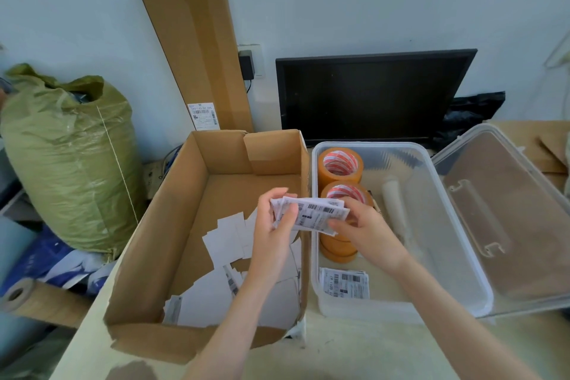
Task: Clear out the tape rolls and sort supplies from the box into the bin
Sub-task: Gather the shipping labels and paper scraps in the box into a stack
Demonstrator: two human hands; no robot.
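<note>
An open cardboard box (pixel 172 225) sits left of a clear plastic bin (pixel 456 244). Both of my hands hold one stack of white shipping labels (pixel 311 216) above the wall shared by box and bin. My left hand (pixel 271 225) grips its left end, my right hand (pixel 364 228) pinches its right end. Loose white labels (pixel 228 241) lie on the box floor. Inside the bin stand orange tape rolls (pixel 339 166), partly hidden by my right hand, along with a white roller handle (pixel 393 197) and a small label stack (pixel 344 282) at its near left corner.
The bin's clear lid (pixel 505 216) lies open to the right. A black monitor (pixel 370 92) leans on the wall behind the bin. A tall flat carton (pixel 197 52) stands behind the box. A green woven sack (pixel 64 157) fills the left side.
</note>
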